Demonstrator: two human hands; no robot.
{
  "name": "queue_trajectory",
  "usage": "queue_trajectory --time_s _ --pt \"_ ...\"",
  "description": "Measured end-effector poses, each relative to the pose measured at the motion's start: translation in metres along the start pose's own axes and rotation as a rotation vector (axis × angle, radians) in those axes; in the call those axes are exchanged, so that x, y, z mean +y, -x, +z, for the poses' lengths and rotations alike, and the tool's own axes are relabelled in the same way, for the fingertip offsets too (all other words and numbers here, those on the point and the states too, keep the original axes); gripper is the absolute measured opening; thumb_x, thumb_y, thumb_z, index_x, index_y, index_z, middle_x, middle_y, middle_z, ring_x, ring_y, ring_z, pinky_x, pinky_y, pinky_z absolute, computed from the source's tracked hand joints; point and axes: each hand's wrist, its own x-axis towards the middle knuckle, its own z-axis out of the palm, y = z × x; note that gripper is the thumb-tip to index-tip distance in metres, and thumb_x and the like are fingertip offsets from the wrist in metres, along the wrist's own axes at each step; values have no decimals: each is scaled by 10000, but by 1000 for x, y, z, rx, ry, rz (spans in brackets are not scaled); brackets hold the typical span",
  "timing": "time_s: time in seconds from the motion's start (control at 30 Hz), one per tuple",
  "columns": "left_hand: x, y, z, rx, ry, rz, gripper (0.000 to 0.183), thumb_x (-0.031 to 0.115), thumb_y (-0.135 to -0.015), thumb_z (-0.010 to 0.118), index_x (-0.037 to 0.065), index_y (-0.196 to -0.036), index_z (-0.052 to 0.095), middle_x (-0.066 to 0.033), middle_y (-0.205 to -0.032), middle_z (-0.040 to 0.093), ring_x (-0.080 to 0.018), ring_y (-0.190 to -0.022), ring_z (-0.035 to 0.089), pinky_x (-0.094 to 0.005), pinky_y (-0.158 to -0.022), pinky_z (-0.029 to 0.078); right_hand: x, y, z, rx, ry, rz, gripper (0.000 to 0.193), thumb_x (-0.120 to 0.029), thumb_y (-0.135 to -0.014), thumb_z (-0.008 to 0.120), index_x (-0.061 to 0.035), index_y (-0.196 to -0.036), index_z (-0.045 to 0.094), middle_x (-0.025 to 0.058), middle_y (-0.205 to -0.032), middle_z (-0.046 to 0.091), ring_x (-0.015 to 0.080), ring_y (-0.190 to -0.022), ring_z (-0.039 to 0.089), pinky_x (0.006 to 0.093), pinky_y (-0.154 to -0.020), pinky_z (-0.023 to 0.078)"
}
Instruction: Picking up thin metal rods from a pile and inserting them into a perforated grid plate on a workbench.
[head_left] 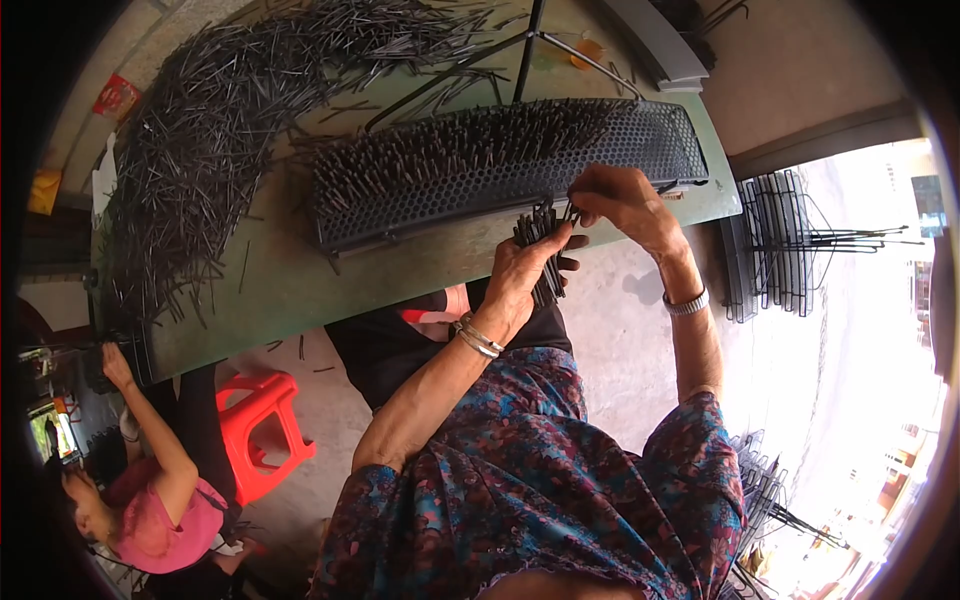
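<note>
Well, the left hand [522,268] clamps slim, straight black rods [537,228]; the right hand [622,205], pinching one, best parts them singly.

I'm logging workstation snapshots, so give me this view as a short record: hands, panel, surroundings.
Left hand: closed around a bundle of thin dark rods
Right hand: fingertips at the bundle's upper end; grip unclear
Perforated panel: on the green table; rods standing in many holes, right end bare
Loose rods: heaped at the table's left
Nearby: red stool, person in pink top, both lower left
</note>
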Motion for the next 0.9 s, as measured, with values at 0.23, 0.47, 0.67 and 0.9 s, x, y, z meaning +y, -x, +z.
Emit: queue_trajectory --time_s 0.23,0.47,0.67,0.9 --pt "-6 -23 -16 -2 237 -47 318 340 -881 686 122 -1101 614 -85 -1008 699 -162 -781 640 -277 -602 501 -17 -5 -6 542 241 -195 130 -61 -880 610 32 -965 641 79 -808 678 128 -735 652 261 -685 506" --pt "-19 -36 -19 -54 428 -89 255 264 -904 660 76 -1067 609 -141 -1031 682 -232 -871 671 -358 -754 558 -3 -28 -7 675 298 -296 133 -66 -880 618 9 -985 651 88 -797 685 121 -740 664 250 -672 503" --pt "-16 -35 -17 -106 505 -108 235 267 -937 603 98 -1100 591 -163 -1083 658 -290 -989 645 -484 -861 533 7 -37 -8 674 344 -325 125 -73 -881 621 2 -979 646 88 -788 681 118 -733 665 247 -660 502" --pt "-18 -34 -17 -87 473 -121 199 300 -990 497 153 -1096 580 -149 -1098 646 -280 -989 619 -514 -849 523 3 -36 -12 600 405 -364 124 -48 -883 619 15 -988 628 98 -833 673 143 -725 672 262 -668 509"
